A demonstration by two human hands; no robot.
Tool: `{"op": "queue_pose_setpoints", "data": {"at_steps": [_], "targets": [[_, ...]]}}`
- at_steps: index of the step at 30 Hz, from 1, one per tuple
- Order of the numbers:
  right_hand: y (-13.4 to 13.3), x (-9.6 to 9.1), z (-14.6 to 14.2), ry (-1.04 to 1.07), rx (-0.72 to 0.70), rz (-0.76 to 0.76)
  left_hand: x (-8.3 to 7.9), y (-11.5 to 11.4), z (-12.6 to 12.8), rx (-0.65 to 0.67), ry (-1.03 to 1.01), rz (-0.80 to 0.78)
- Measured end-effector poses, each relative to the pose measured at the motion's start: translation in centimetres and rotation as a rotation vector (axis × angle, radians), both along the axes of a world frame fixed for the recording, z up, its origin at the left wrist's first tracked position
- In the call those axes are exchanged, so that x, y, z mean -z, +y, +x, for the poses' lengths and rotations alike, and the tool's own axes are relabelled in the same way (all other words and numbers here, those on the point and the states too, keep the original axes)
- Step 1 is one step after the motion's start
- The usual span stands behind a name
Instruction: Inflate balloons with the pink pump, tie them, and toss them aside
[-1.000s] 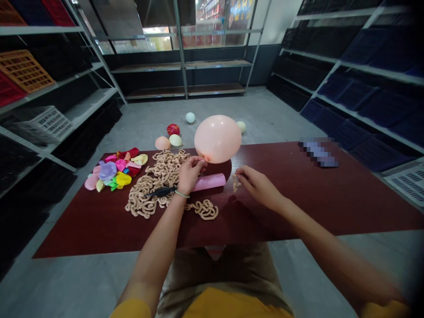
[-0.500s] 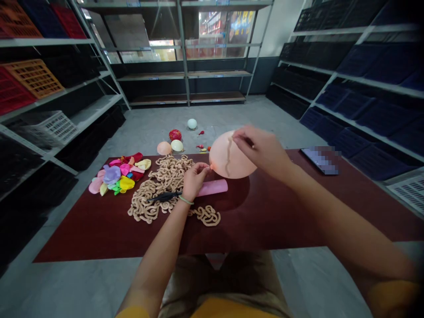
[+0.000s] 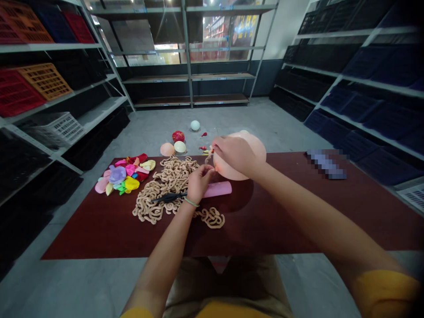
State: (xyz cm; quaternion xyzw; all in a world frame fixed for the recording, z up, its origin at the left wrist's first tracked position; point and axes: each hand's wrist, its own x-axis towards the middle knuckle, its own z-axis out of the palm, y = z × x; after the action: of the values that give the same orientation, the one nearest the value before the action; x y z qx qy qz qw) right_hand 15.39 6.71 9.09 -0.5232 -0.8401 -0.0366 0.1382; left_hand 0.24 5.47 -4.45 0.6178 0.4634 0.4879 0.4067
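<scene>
Yellow sleeves [image 3: 384,289]: lowest in view, 1 on each arm; both bare forearms reach forward over the table edge.
Dark red-brown table [image 3: 298,216]: wide flat top that carries the things listed below.
Small beige cord loops [image 3: 212,217]: loose cluster just right of the left wrist.
Left hand [image 3: 198,182]: thin pale band on the wrist; thumb and fingertips pinched together on the balloon's neck, just above the pink tube.
Pink plastic tube [image 3: 220,189]: lies flat under the balloon, its left end hidden by the left hand.
Black handle [image 3: 167,197]: sticks out left of that hand, resting on the cords.
Beige cord heap [image 3: 164,185]: big tangled pile left of the hands.
Right hand [image 3: 236,154]: laid across the balloon's front, fingers closed on a short beige cord piece [image 3: 208,157] that hangs from the fingertips just above the left hand.
Peach inflated balloon [image 3: 256,145]: held above the table's far half between the 2 hands, neck to the left, largely covered by the right hand.
Flat coloured balloons [image 3: 124,176]: uninflated heap, pink, yellow, purple and red, touching the cord heap's left side.
Blurred flat object [image 3: 326,163]: far right of the table, well apart from the hands.
Grey concrete floor [image 3: 232,119]: 4 inflated balloons beyond the table, peach [image 3: 167,149], cream [image 3: 179,146], red [image 3: 178,136], white [image 3: 195,125].
Metal shelving [image 3: 188,79]: lines 3 walls; orange plastic crate [image 3: 44,79] and white basket [image 3: 56,128] on the left.
</scene>
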Motion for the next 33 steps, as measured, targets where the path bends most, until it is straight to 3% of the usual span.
{"op": "queue_pose_setpoints", "data": {"at_steps": [5,12,20,27,33], "targets": [[-1.5,1.7,0.6,-0.071,0.043,0.107,-0.4,-0.1,-0.4,0.013,0.046,0.072],[-2.6,3.6,1.6,0.107,0.046,0.109,-1.3,0.1,-0.8,-0.121,0.076,0.263],[-3.8,4.2,1.2,0.309,0.051,0.036,-0.8,0.4,-0.6,-0.018,-0.189,0.016],[-3.4,3.9,0.8,0.317,0.114,-0.019,-0.8,0.6,-0.9,-0.044,-0.218,0.006],[-3.3,5.1,1.0,0.523,0.141,-0.156,-1.5,0.5,-0.9,-0.049,-0.322,-0.020]]}}
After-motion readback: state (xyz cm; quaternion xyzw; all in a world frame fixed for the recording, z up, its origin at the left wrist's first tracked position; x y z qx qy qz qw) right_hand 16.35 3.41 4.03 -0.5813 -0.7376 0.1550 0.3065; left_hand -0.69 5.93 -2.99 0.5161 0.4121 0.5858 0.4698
